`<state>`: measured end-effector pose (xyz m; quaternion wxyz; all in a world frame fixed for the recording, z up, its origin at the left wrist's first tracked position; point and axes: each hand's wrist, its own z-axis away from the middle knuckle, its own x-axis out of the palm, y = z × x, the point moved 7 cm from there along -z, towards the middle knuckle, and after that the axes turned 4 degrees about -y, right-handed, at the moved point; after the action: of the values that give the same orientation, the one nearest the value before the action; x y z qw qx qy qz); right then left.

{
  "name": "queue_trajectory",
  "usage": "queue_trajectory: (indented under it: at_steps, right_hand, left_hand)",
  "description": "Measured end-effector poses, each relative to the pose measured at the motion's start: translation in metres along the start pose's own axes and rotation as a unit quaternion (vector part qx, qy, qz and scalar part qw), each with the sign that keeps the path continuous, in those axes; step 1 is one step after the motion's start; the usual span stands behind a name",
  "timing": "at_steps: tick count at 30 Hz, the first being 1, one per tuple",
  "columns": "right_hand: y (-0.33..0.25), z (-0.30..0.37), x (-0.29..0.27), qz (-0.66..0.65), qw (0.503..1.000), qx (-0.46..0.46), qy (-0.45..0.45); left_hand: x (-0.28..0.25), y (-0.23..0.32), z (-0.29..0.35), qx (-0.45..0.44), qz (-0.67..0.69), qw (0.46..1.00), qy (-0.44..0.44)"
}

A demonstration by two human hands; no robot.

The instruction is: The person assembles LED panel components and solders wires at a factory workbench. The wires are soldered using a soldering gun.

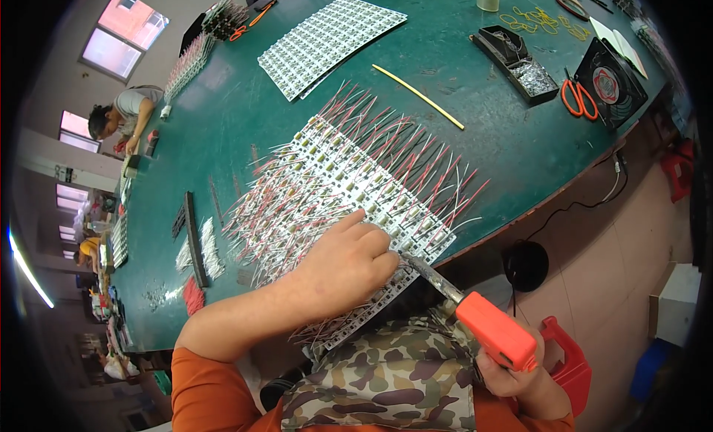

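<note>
A large white circuit board panel (356,176) lies at a slant before me on the green table. Rows of small components cover it, and many thin red and white wires (427,161) stick out along its far right side and over its left part. My left hand (349,257) rests over the panel's near part with its fingers curled; whatever they pinch is hidden. In my right hand (512,376) is a soldering iron (496,329) with a red-orange handle. Its metal shaft points up and left, its end close to my left fingers at the panel's near right edge.
Beyond the panel lie another board sheet (327,42) and a yellow stick (420,98). A black parts box (512,64), orange-handled scissors (578,99) and a black fan (610,83) stand at right. Cut wires (212,250) and a dark bar (194,239) lie left; a person (137,112) works farther off.
</note>
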<state>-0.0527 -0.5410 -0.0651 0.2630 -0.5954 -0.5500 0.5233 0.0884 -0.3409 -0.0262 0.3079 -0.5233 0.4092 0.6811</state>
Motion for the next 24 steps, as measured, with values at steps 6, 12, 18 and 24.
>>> queue_trajectory:
  at_steps: [6, 12, 18, 24]
  right_hand:
    - [0.003, 0.005, 0.002, -0.02, 1.0, 0.003, 0.004]
    - [0.004, 0.004, 0.002, -0.02, 1.0, 0.014, 0.0]
    - [-0.006, -0.005, -0.007, -0.002, 0.999, 0.012, -0.037]
    - [-0.004, 0.007, -0.008, 0.018, 1.0, 0.01, 0.006]
  left_hand:
    - [0.0, -0.001, 0.0, 0.002, 0.002, 1.0, 0.003]
    - [0.001, -0.002, -0.001, -0.004, 0.004, 1.0, -0.003]
    - [0.001, -0.002, -0.001, 0.002, 0.006, 1.0, 0.003]
    - [0.0, -0.001, 0.0, 0.004, 0.008, 1.0, 0.008]
